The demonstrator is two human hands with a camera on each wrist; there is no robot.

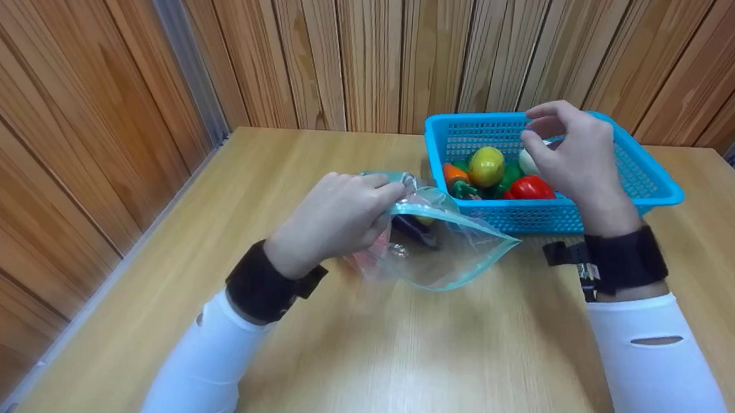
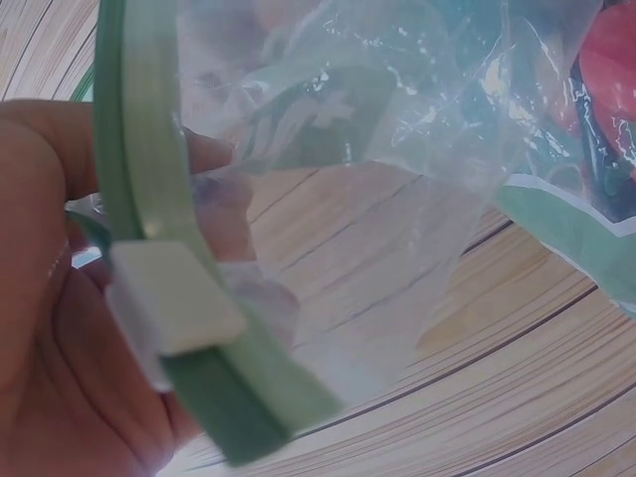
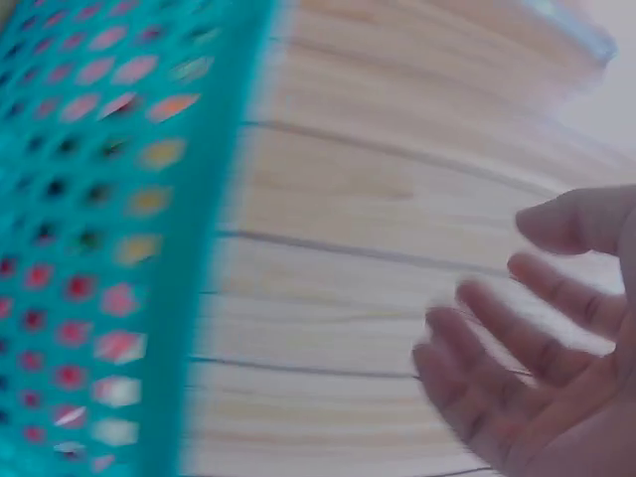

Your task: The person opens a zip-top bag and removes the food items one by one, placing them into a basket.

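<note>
Sleeves (image 1: 660, 384) nearest; L hand (image 1: 344, 215) grips bag (image 1: 460, 254) to its R; R hand (image 1: 575, 152) relaxed nr bskt (image 1: 513, 220).

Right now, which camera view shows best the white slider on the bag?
The left wrist view: the slider appears large and close there, on the green strip of the bag. In the head view, I cannot make it out; the left hand covers part of the strip. The right wrist view shows no slider.

Head cam bright, glare on tabletop (image 1: 389, 367), soft shadows, basket (image 3: 194, 229) blurry in R wrist cam
</note>
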